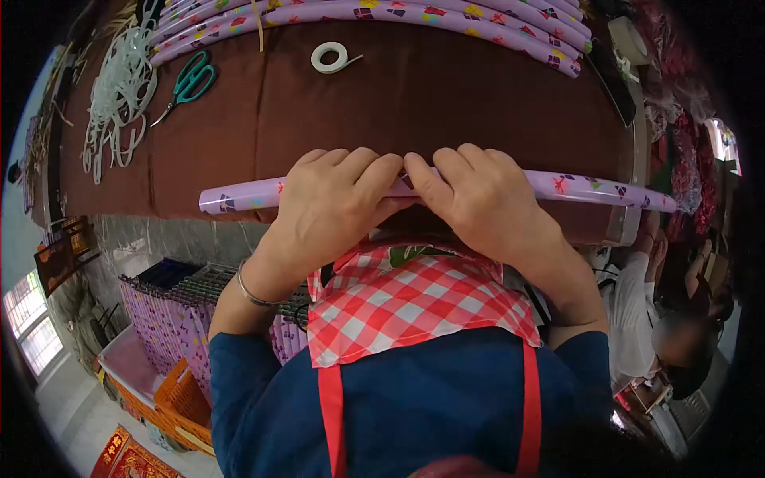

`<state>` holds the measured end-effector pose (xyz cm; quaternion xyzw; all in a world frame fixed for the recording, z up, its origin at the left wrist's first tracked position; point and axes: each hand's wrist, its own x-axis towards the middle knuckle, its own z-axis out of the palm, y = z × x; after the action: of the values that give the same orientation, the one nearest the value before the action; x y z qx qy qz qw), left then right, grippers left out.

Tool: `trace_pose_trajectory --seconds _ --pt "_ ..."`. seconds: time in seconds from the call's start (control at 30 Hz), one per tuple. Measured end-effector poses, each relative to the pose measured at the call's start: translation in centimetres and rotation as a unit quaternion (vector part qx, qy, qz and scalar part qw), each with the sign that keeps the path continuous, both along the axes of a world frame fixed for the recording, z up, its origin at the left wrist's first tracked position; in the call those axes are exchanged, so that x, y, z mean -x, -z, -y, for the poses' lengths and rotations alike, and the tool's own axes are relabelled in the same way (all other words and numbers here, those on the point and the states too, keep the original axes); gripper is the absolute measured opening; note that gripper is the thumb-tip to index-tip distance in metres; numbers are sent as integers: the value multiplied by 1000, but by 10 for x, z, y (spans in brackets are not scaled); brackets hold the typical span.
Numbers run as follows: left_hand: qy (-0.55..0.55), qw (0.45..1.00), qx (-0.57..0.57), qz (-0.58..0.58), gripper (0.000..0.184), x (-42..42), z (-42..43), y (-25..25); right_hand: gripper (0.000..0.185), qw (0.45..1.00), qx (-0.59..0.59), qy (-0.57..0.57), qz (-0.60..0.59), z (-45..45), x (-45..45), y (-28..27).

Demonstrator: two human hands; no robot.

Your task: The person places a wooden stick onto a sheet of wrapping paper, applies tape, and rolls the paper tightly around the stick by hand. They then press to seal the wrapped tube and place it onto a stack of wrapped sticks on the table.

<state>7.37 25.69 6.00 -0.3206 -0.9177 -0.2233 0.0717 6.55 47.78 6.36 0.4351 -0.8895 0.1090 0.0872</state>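
A long roll of purple printed wrapping paper [594, 190] lies crosswise along the near edge of the brown-covered table [446, 103]. Around its middle, my left hand [339, 187] is closed with fingers curled over the top. Close beside it, my right hand [472, 187] grips the same roll, the two thumbs and forefingers almost meeting. Whether a small piece sits between the fingertips is hidden. Beyond my hands, a roll of white tape [329, 58] lies flat with its end loose. Teal-handled scissors [191, 80] rest to the left.
Several finished purple rolls [382, 11] lie along the table's far side. A tangle of clear strips [119, 92] is at the left. Below the table stand more purple rolls [163, 319] and an orange basket [179, 402]. Another person [637, 319] is at the right.
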Motion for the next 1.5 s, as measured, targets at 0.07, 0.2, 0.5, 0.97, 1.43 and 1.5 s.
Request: trace_pose_trajectory --seconds 0.07,0.2,0.5,0.97,1.43,1.5 --pt "1 1000 10 7 39 -4 3 -2 41 1000 7 -9 -2 -4 -1 -1" --pt "-18 999 30 9 39 -9 22 -8 31 999 -38 16 -14 -38 1 0" --pt "31 998 23 -54 43 -12 23 -10 60 999 -24 28 22 -49 -9 -12" --pt "-13 998 15 -58 47 -1 -9 -16 28 994 -37 92 50 -35 -9 -20" --pt "128 853 -159 480 32 31 12 -4 20 997 -60 37 -35 -36 -8 -18" --pt "128 848 -151 491 34 32 6 -1 19 995 -76 40 -52 -35 -7 -18"
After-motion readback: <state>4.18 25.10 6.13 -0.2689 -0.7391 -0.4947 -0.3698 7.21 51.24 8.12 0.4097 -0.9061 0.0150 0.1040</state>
